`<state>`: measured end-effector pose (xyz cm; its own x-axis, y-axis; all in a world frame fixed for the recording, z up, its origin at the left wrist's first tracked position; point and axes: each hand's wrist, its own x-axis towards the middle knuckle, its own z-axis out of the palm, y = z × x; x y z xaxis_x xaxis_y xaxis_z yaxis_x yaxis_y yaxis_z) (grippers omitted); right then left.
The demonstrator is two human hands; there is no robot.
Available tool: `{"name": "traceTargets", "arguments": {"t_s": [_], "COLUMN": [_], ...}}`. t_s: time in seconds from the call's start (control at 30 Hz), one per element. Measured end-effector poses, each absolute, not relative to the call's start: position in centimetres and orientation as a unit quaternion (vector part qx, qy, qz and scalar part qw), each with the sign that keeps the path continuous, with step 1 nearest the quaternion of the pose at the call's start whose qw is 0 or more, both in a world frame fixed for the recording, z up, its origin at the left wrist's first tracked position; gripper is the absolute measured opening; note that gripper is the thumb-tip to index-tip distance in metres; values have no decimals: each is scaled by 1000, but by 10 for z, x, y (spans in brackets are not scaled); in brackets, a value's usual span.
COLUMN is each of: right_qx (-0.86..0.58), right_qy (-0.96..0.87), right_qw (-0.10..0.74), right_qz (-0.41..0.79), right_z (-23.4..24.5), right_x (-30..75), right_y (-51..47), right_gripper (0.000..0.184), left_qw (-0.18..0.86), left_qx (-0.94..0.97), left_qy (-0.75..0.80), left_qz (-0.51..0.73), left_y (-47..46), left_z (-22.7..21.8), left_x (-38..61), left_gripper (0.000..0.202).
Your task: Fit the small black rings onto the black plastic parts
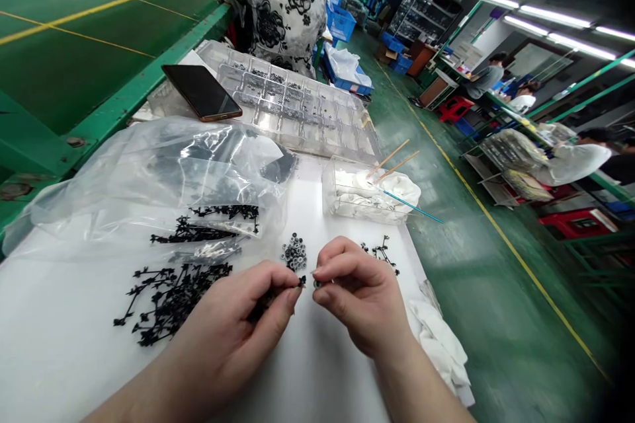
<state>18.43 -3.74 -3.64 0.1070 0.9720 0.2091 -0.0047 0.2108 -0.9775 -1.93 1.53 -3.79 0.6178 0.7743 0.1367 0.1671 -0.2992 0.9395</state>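
My left hand [253,317] pinches a small black plastic part [301,281] between thumb and forefinger, its tip poking out toward the right. Facing it, a short gap away, my right hand [360,294] is closed on a small ring [317,284], mostly hidden by the fingertips. Just beyond the hands lies a little heap of grey and black rings [294,252]. A pile of black branched plastic parts [173,301] spreads on the white table left of my left hand. Several similar black parts [383,252] lie beyond my right hand.
A clear plastic bag [163,172] with more black parts covers the table's left. Behind are a phone [202,92] and a compartment tray [342,125]. A clear box [347,208] holds white cloth and thin sticks. A person in a patterned top [280,6] sits ahead.
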Motion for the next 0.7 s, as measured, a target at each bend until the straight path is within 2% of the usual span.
{"name": "traceTargets", "arguments": {"t_s": [0.5,0.7], "right_qx": [-482,-453], "right_qy": [-549,-493], "right_qw": [542,555], "right_qz": [415,494], "right_z": [-40,-37], "right_x": [182,181], "right_y": [-35,-31], "right_gripper": [15,14], "left_qw": [513,502], "left_qx": [730,751], "left_qy": [309,290], "left_qz": [329,317], "left_y": [10,14], "left_z": [-34,-38], "left_x": [-17,-21], "left_gripper": [19,24]}}
